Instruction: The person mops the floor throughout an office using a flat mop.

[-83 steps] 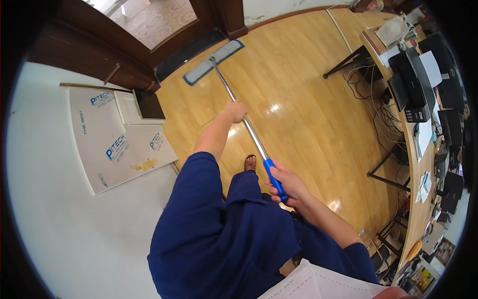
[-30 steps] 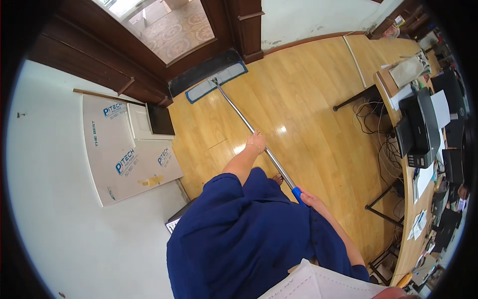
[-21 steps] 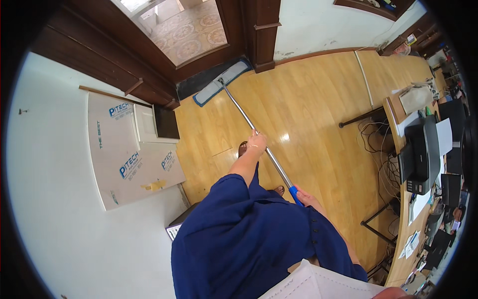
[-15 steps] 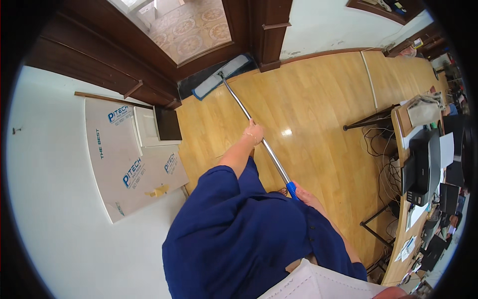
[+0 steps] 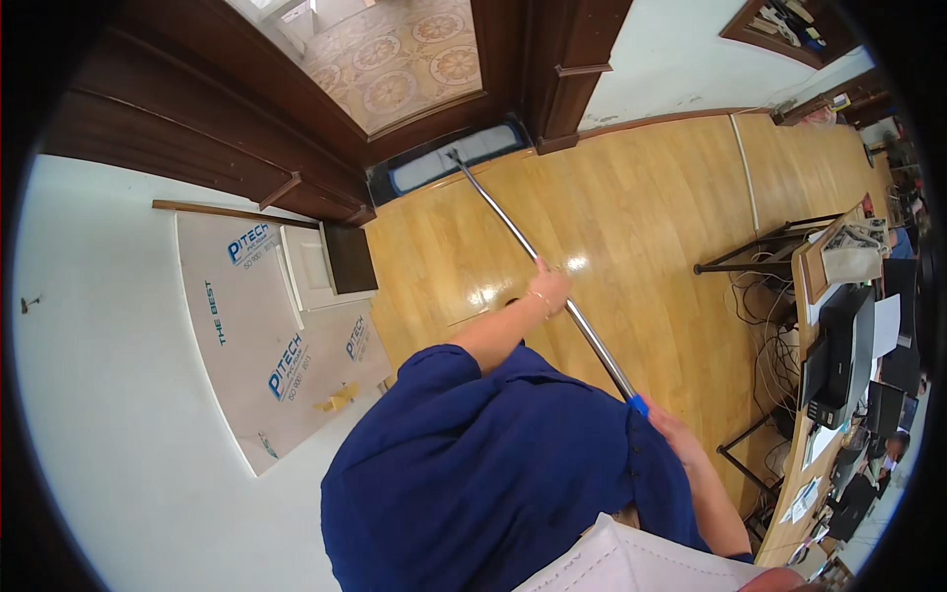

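A flat mop [image 5: 496, 205] with a long silver pole slants from my body toward the doorway. Its wide white-and-blue head [image 5: 424, 172] lies on the dark sill [image 5: 381, 187] at the foot of the brown door frame. My left hand [image 5: 548, 287] is wrapped round the middle of the pole, a thin bracelet at the wrist. Close by my waist, my right hand [image 5: 675, 431] grips the blue handle end [image 5: 639, 406]; its fingers are partly hidden.
Printed boards [image 5: 281, 335] lean on the white wall at left, beside a dark box [image 5: 349, 258]. On the right stands a desk [image 5: 789, 513] with a black printer [image 5: 838, 357], papers and screens; loose cables [image 5: 760, 326] hang below. A pale cable strip [image 5: 742, 173] crosses the wooden floor [image 5: 631, 227].
The mop head has turned to lie more squarely along the door sill. Both hands and the pole's near end have shifted right, and the view has moved slightly.
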Demonstrator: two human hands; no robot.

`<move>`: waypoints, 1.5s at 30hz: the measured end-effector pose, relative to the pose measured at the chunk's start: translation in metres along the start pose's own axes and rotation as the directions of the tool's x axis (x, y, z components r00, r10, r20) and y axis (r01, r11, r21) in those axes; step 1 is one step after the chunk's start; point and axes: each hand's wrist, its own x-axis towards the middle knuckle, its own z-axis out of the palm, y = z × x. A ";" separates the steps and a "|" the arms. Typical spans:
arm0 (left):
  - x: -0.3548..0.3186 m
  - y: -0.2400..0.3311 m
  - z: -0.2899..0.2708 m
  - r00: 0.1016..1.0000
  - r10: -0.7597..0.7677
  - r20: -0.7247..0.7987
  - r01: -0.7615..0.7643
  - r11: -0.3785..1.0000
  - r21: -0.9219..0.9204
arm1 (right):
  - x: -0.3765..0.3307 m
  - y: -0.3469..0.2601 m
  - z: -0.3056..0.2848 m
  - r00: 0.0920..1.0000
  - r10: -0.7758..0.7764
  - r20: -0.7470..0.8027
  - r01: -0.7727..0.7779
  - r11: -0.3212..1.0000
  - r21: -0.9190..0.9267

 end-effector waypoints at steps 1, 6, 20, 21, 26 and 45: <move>-0.007 0.004 0.004 1.000 -0.009 0.001 0.009 1.000 -0.002 | -0.012 -0.008 0.010 0.999 0.004 -0.043 -0.004 1.000 -0.005; -0.004 -0.014 0.006 0.999 -0.033 -0.022 0.028 0.984 -0.177 | -0.003 -0.010 0.031 0.999 -0.042 -0.032 0.040 0.997 -0.070; -0.024 -0.021 -0.017 0.996 0.000 -0.084 -0.009 0.993 -0.114 | 0.004 -0.028 0.028 0.992 0.099 -0.074 -0.108 0.986 -0.125; -0.026 -0.019 -0.015 0.990 0.015 -0.138 -0.031 0.994 -0.108 | 0.001 -0.032 0.030 0.992 0.104 -0.069 -0.112 0.986 -0.126; -0.029 -0.035 -0.012 0.984 -0.045 -0.170 0.004 0.972 -0.233 | 0.005 -0.046 0.040 0.986 0.156 -0.065 -0.161 0.983 -0.089; -0.042 -0.037 -0.014 0.968 -0.017 -0.250 -0.031 0.981 -0.189 | 0.000 -0.050 0.056 0.990 0.137 -0.030 -0.139 0.986 -0.094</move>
